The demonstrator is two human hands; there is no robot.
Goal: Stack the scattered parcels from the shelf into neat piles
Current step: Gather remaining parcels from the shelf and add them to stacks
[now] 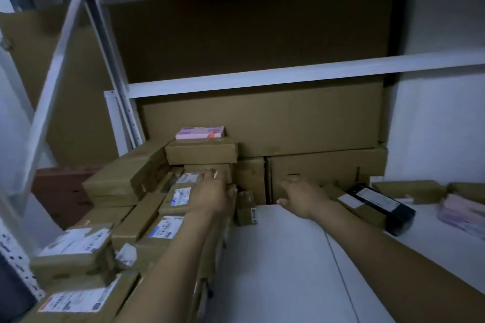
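Nearest the camera, labelled brown parcels (pixel 76 252) lie packed in close rows along the left of the white shelf (pixel 288 270), labels up, so this side already reads as sorted piles.

Both forearms reach forward over the shelf. The left hand (pixel 212 191) lies on top of a labelled parcel in the row, fingers stretched flat towards the stack behind. This looks like steadying or squaring the pile rather than lifting. The right hand (pixel 301 196) is released, fingers spread, grasping nothing, and hovers near the back of the bare shelf area.

Between the hands stands a small brown box (pixel 246 208), just beside the left row. To the right a black box (pixel 380 207) lies askew, with a pink packet (pixel 462 215) beyond it. These remain scattered and appear to be the outstanding work.

Further back, a pink box (pixel 200 132) sits on a brown box (pixel 202 153), smallest on top. Large cartons (pixel 325 168) close off the rear under the shelf beam (pixel 288 76).
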